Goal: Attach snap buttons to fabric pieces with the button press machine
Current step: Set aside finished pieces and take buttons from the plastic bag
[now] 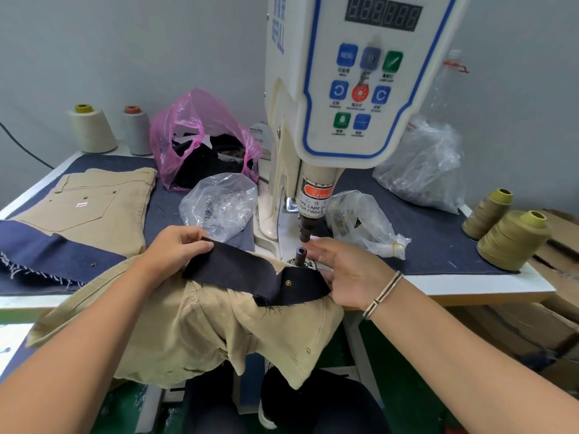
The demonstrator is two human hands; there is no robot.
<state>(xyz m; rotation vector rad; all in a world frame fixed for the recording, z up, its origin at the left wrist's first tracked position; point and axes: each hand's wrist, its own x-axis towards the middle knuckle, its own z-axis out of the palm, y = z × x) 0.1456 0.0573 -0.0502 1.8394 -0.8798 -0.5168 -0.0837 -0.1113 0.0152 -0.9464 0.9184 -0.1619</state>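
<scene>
**Both hands forward, left pinching, right flat**

Both forearms are bare and reach forward from the bottom corners of the view, converging toward the middle. The left hand [175, 249] lies palm down, knuckles up, with its fingers curled and the thumb pressed against them in a pinch on the cloth [250, 274]. The right hand [347, 270] is turned thumb-side up, its fingers straight and close together, pointing left and laid against the cloth's other end. A bracelet [383, 294] sits on the right wrist. The two hands are well apart.
</scene>
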